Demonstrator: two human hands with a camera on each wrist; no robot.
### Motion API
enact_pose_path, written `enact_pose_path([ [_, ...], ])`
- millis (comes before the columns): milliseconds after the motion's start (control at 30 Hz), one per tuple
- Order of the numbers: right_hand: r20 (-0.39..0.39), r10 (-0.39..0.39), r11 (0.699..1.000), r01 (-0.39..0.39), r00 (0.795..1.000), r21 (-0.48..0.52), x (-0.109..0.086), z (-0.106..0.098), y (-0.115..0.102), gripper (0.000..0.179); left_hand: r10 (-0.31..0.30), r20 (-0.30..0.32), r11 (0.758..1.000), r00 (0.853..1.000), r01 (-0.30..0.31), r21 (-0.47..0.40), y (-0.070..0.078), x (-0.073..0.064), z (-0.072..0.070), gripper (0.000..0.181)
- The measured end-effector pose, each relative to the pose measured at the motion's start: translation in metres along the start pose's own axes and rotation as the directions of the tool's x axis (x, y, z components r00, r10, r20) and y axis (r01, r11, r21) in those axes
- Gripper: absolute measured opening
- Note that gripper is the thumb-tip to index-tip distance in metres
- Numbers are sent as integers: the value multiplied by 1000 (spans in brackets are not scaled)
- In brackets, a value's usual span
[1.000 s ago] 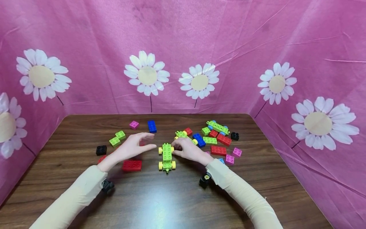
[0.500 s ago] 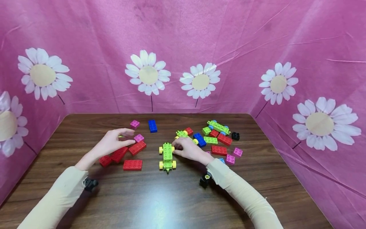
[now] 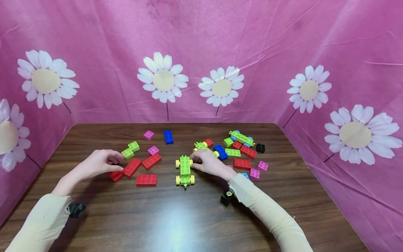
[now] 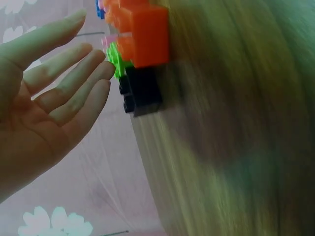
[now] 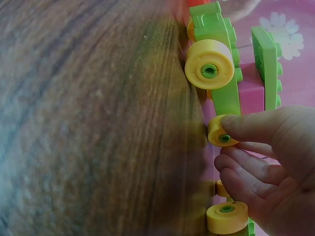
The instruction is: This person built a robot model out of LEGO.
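A lime-green toy car base (image 3: 185,166) with yellow wheels stands at the middle of the table. In the right wrist view, a pink brick (image 5: 252,88) carries a green plate (image 5: 266,69) above the base. My right hand (image 3: 209,164) pinches the car's far right wheel (image 5: 215,133), thumb on it and fingers below. My left hand (image 3: 97,164) hovers with relaxed fingers by a small red brick (image 3: 117,176). In the left wrist view a black brick (image 4: 143,91) sits just beyond its fingertips, apart from them; the head view hides that brick behind the hand.
Several red bricks (image 3: 132,167), two green bricks (image 3: 127,153), pink bricks (image 3: 153,150) and a blue brick (image 3: 168,137) lie left and behind. At right are another yellow-wheeled base (image 3: 201,145), a blue-wheeled base (image 3: 241,138), another black brick (image 3: 260,148) and mixed bricks.
My left hand has moved left, away from the car, to the bricks at the left, uncovering red, pink and green ones. My right hand has stayed at the wheel.
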State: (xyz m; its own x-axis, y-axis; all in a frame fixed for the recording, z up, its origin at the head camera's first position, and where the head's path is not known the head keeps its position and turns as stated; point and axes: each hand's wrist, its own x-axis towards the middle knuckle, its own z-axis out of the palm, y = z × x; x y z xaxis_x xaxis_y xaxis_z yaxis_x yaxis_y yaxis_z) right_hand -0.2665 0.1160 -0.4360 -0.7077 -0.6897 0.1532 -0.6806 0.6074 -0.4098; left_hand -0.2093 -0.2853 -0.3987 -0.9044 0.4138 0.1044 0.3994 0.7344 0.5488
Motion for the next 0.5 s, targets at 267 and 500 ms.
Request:
enact_pose_path([
  [267, 1, 8, 1000, -8, 1000, -4, 0, -2, 0, 22, 11, 35, 997, 999, -14, 76, 0, -7, -1, 29],
  [500, 4, 12, 1000, -12, 1000, -3, 1, 2, 2, 21, 1, 109, 991, 994, -16, 133, 1, -7, 8, 41],
])
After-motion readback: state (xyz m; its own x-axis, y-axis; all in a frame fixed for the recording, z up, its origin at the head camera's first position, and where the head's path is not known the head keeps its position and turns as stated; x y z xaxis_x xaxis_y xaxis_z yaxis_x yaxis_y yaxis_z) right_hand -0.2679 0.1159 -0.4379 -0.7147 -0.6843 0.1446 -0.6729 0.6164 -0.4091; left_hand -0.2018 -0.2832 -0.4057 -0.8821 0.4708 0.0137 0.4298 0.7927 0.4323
